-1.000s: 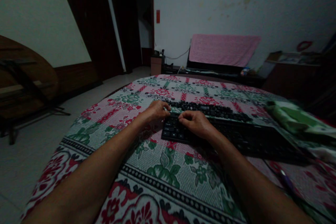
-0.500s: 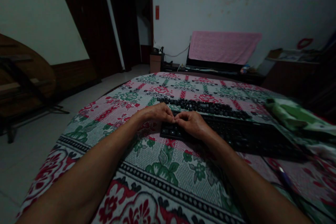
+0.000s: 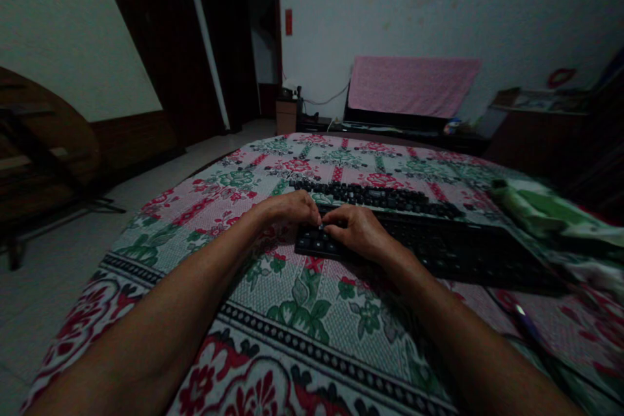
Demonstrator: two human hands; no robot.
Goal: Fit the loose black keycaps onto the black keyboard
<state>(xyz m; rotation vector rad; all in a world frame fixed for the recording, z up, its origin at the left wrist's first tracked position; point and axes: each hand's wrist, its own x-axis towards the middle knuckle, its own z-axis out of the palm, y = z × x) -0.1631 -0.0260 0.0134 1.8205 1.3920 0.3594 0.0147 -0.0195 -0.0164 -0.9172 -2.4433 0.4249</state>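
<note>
Head view, keyboard: black keyboard (image 3: 468, 250), lying on the floral-clothed bench (image 3: 316, 292), its left end at the hands.
Change: a second ago the hands stood farther apart; now their fingertips nearly meet, so both seem busy at one spot.
Keyboard to grip: left-end keys just below the fingertips of the left hand (image 3: 295, 208) and right hand (image 3: 361, 231).
Grip: fingers curled inward on both; whether either is clamped on anything, cannot tell.
Behind keyboard: loose black pieces (image 3: 375, 196), probably keycaps.
</note>
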